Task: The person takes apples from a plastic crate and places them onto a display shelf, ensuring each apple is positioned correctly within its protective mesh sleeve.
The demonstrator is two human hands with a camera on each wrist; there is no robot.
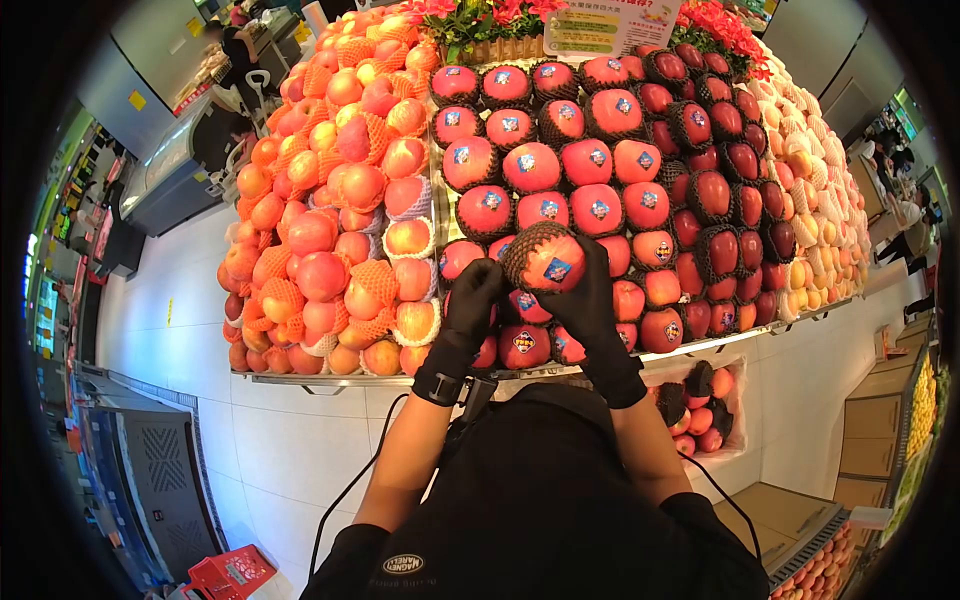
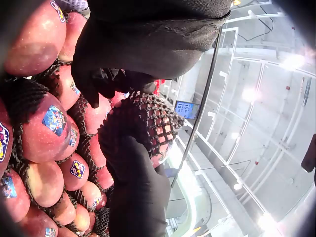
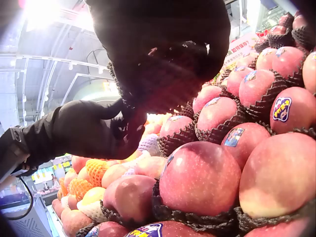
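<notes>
Above the display, a red apple (image 1: 570,258) with a blue sticker sits partly in a black foam net (image 1: 525,252). My black-gloved right hand (image 1: 588,295) grips it from the right and below. In the left wrist view the net (image 2: 148,118) covers much of the apple, with the right hand (image 2: 136,182) beneath. My gloved left hand (image 1: 474,298) is just left of the apple, its fingers curled in close to the net. I cannot tell whether they pinch the net's edge. In the right wrist view the left hand (image 3: 89,128) is beside the dark right hand (image 3: 163,59).
Rows of stickered red apples (image 1: 530,165) in black nets lie under my hands. Apples in orange nets (image 1: 370,285) are piled left; darker red apples (image 1: 712,195) and pale netted fruit (image 1: 815,200) lie right. A box of apples (image 1: 738,420) stands below the display's metal edge (image 1: 330,380).
</notes>
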